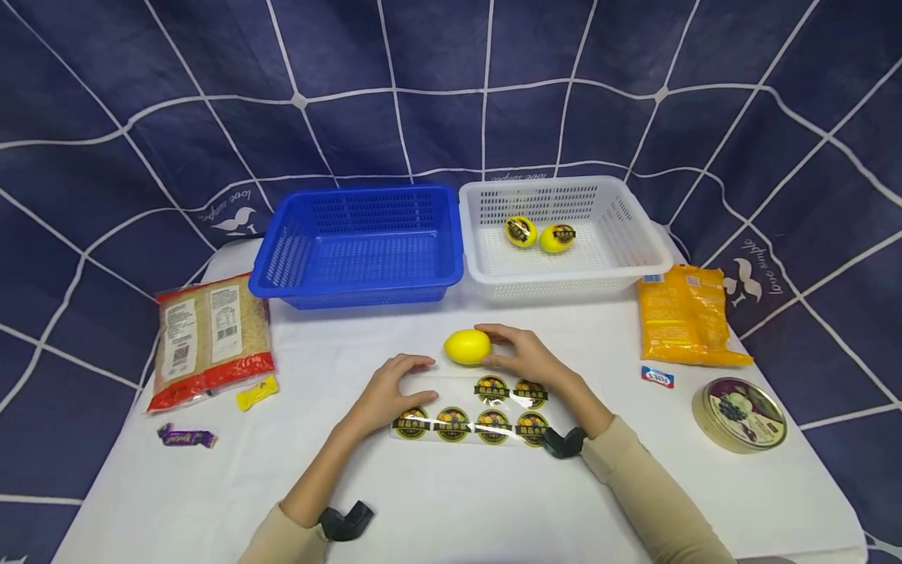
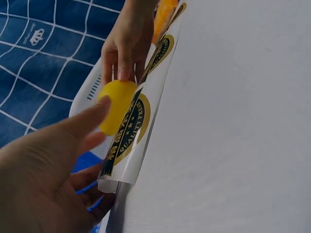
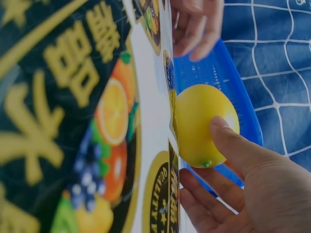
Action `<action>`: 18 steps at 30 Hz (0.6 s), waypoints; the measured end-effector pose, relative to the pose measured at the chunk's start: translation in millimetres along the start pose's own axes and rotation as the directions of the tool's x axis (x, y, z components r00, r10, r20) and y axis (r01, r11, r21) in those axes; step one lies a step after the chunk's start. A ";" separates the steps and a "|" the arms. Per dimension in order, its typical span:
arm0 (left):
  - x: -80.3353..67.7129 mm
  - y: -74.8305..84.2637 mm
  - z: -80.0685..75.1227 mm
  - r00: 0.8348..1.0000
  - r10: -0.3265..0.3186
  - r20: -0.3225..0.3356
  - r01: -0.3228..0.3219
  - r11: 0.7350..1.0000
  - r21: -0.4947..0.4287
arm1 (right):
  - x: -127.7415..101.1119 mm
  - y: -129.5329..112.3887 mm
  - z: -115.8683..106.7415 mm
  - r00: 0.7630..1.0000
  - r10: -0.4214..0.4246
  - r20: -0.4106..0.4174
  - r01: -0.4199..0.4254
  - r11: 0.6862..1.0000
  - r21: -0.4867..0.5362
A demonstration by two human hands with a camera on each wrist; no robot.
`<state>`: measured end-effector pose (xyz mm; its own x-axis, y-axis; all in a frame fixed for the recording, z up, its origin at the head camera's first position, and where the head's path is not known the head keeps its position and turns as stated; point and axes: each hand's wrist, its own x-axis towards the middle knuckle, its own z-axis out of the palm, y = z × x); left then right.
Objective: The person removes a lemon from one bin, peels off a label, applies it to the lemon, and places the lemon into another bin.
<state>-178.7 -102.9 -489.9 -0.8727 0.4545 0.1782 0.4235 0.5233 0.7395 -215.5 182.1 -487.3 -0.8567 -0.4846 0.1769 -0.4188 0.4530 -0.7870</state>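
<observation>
A plain yellow lemon point(image 1: 467, 346) lies on the white table, just beyond a clear sheet of round fruit stickers point(image 1: 451, 427). My right hand point(image 1: 524, 356) holds the lemon at its right end, the thumb pressed to its side in the right wrist view. Left of the lemon, my left hand point(image 1: 396, 392) holds nothing, thumb and fingers spread apart over the left end of the sheet. Black and gold labels cover the sheet's front row; fewer sit in its back row, on the right.
Behind stand a blue basket point(image 1: 355, 294) and a white basket point(image 1: 564, 278) with two stickered lemons point(image 1: 521, 232). At left lie a rice bag point(image 1: 211, 337), a yellow candy point(image 1: 257, 392) and a purple candy point(image 1: 186, 436). An orange bag point(image 1: 683, 317), small candy point(image 1: 658, 377) and round tin point(image 1: 740, 415) are right.
</observation>
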 end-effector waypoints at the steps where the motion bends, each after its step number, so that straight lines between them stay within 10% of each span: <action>1: -1.2 -1.2 0.3 1.000 0.005 0.014 -0.005 1.000 0.008 | 0.0 -0.2 -0.6 1.000 0.000 -0.003 0.000 1.000 0.001; 18: -1.7 -10.8 1.6 0.999 0.035 0.011 -0.034 0.999 -0.036 | -11.4 -12.6 -13.5 0.999 0.049 -0.008 -0.049 0.998 -0.025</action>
<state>-181.4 -108.2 -499.2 -0.8549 0.4800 0.1969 0.4441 0.4809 0.7560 -204.5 192.0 -471.4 -0.8784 -0.4562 0.1426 -0.3835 0.4946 -0.7800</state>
